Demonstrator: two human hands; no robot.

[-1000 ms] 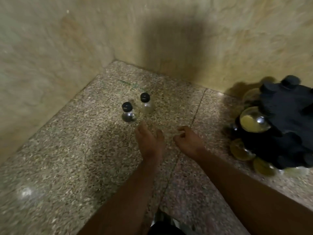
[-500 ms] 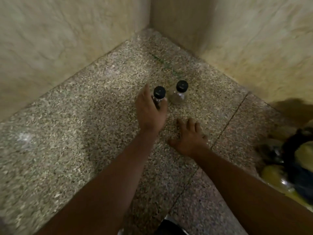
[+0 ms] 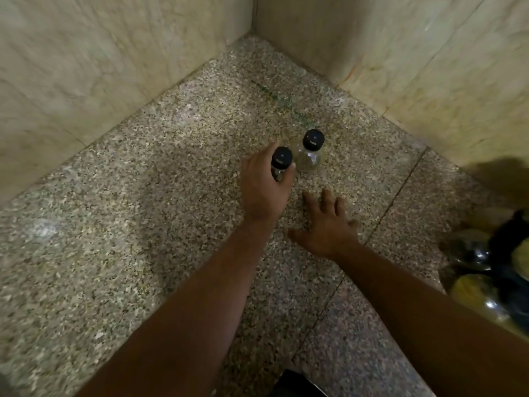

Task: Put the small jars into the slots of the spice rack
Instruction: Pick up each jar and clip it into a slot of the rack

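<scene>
Two small clear glass jars with black caps stand on the speckled granite counter near the wall corner. My left hand [image 3: 264, 186] is wrapped around the nearer jar [image 3: 281, 163], thumb and fingers on its glass body. The second jar [image 3: 310, 151] stands free just to its right, close beside it. My right hand [image 3: 326, 224] lies flat on the counter with fingers spread, a little nearer to me than the jars, holding nothing. The black spice rack [image 3: 506, 245] shows at the right edge, with several yellowish jars [image 3: 472, 287] in its slots.
Beige marble walls [image 3: 114, 67] meet in a corner right behind the jars. The granite counter [image 3: 128, 224] stretches out to the left of my arms. A seam in the counter runs diagonally between my right hand and the rack.
My left hand reached forward to the nearer jar and closed around it. My right hand opened and settled flat on the counter. The view swung left, pushing the rack to the right edge.
</scene>
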